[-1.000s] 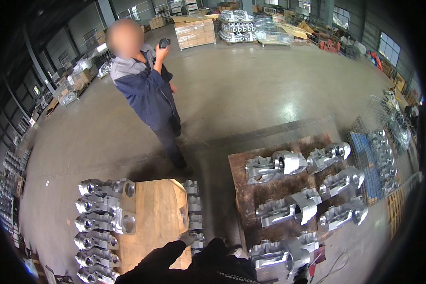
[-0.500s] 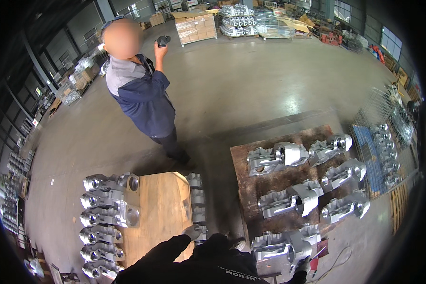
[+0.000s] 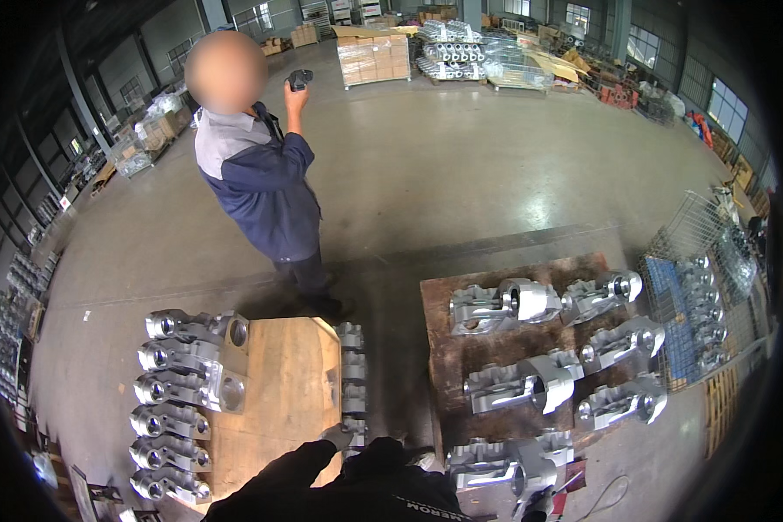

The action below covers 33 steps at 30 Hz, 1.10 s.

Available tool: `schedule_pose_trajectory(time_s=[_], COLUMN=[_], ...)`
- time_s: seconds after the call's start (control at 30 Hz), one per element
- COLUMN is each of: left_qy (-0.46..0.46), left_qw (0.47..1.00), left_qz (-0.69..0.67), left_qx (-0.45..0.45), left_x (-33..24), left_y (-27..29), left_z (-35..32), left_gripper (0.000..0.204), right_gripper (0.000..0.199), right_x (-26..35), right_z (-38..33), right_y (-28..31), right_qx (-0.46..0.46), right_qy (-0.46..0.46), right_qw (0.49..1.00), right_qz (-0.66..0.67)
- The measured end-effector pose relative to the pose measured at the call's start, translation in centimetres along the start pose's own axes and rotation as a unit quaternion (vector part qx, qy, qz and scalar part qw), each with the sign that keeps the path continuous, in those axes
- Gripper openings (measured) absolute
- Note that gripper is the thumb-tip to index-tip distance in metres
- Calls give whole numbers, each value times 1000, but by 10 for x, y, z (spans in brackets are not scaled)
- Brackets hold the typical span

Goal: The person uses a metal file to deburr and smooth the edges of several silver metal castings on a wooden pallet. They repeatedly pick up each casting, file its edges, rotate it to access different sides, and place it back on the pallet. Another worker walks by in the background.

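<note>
My left hand (image 3: pixel 336 435), in a grey glove, is at the right edge of a plywood board (image 3: pixel 274 374), beside a column of grey metal castings (image 3: pixel 354 396). Its fingers are too small to make out. Low on the right, my gloved right hand (image 3: pixel 539 505) is closed around a slim tool (image 3: pixel 571 481) with a thin pale shaft. That hand is against the near end of a large silver casting (image 3: pixel 509 470) lying on a brown, stained board (image 3: pixel 444 348). The tool's exact kind does not show. Something red (image 3: pixel 574 474) lies behind the shaft.
Several castings (image 3: pixel 170 422) line the plywood's left side. More castings (image 3: pixel 622 344) lie on the brown board. A wire cage (image 3: pixel 683 235) stands to the right. Ahead, a person (image 3: pixel 261 183) in a blue and grey jacket holds a dark device (image 3: pixel 299 80). Wrapped cartons (image 3: pixel 374 59) stand farther back.
The view has shifted slightly, so the boards and castings appear lower and a little left. My right hand has moved slightly nearer me along the casting; my left hand stays at the plywood edge.
</note>
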<state>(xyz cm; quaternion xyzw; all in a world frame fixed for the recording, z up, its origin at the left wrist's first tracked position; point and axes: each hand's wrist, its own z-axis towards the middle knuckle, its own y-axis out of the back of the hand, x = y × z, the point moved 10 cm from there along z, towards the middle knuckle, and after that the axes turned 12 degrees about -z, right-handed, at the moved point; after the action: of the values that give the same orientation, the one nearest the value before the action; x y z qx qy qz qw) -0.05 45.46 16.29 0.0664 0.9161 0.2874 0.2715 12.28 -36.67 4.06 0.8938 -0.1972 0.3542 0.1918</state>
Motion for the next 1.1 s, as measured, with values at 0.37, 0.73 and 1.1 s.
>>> schedule_pose_trajectory(time_s=[0.37,0.73,1.1], left_qy=[6,-3,-2], left_qw=[1000,999,999], left_qz=[-22,-29,-34], left_qx=[5,16,2], left_x=[-16,-16,-4], left_y=[-4,-4,-11], left_z=[11,14,15], left_gripper=[68,69,66], right_gripper=[54,55,56], right_x=[7,15,17], right_z=[-7,-16,-17], right_y=[-11,-13,-2], right_qx=[-9,-19,-28], right_qy=[-3,0,2], right_qw=[1000,1000,999], right_qz=[0,-4,-22])
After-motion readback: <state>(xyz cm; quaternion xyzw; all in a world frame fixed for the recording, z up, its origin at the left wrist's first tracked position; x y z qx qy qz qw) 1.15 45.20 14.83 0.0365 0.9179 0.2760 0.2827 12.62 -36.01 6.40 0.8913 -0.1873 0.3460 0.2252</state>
